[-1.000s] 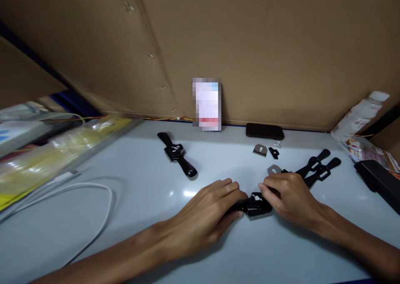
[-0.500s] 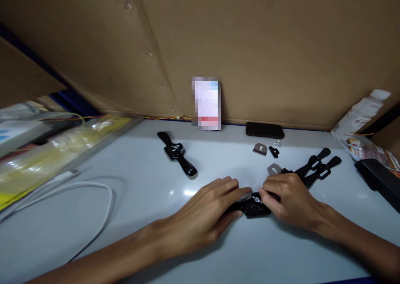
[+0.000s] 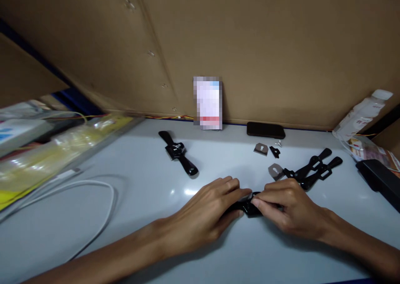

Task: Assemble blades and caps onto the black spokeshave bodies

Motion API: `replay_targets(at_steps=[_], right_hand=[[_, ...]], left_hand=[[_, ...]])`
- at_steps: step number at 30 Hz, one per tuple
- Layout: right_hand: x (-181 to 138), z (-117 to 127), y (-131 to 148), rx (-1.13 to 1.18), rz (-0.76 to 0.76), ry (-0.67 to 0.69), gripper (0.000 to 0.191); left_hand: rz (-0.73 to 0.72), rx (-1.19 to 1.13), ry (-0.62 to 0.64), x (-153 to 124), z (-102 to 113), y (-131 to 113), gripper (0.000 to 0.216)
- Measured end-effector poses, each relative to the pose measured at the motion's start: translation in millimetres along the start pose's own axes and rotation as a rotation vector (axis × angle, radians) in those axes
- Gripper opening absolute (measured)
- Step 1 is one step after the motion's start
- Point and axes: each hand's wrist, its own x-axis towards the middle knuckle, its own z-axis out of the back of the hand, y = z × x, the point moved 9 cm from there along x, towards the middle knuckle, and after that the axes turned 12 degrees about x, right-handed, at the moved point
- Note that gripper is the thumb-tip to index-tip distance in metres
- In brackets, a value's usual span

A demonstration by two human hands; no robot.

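The black tool (image 3: 252, 211) rests low over the surface (image 3: 243, 250), between both hands, its long axis running roughly left to right. The left hand (image 3: 215, 205) has its grip wrapped round the tool's left end. The right hand (image 3: 289, 205) reaches in from the tool's right, its grip pinched at the middle, so its fingertips are nearer the centre. Everything turns on that meeting of fingertips and tool centre, yet the fingers cover it: whatever small part sits between them cannot be told. Both tool ends are hidden too.

Beyond the tool and to its right lie two bare black frames (image 3: 312, 178), with a grey blade (image 3: 275, 171) and a dark plate (image 3: 288, 173) just beside them. Beyond it to the left lies a similar tool (image 3: 187, 166), set slantwise. Farther beyond the tool lie another blade (image 3: 260, 150), another plate (image 3: 274, 152) and small silvery pieces (image 3: 278, 143), too small to make out.
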Motion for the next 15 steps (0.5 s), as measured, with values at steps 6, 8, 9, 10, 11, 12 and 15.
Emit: replay_targets(at_steps=[6, 8, 9, 10, 11, 12, 15], right_hand=[[-0.7, 5.4, -1.0, -0.117, 0.034, -0.041, 0.043], [-1.2, 1.4, 0.6, -0.066, 0.045, -0.002, 0.044], [-1.5, 0.3, 1.5, -0.056, 0.05, 0.008, 0.044], [-1.6, 0.2, 2.1, -0.065, 0.053, 0.006, 0.043], [-1.7, 1.1, 2.4, -0.091, 0.056, -0.006, 0.042], [-1.7, 3.0, 2.8, -0.129, 0.061, -0.026, 0.041], [-1.3, 7.5, 4.6, -0.225, 0.083, -0.071, 0.041]], left_hand=[[-0.001, 0.005, 0.003, -0.8, -1.9, 0.8, 0.031], [0.007, 0.002, 0.009, -1.1, -2.6, 1.6, 0.031], [0.007, 0.0, 0.01, -1.1, -2.7, 1.7, 0.03], [0.006, 0.0, 0.01, -1.1, -2.7, 1.7, 0.03], [0.003, -0.001, 0.009, -1.0, -2.5, 1.4, 0.031], [0.0, 0.001, 0.011, -0.9, -2.6, 1.2, 0.031], [-0.002, 0.004, 0.024, -0.6, -3.7, 1.0, 0.032]])
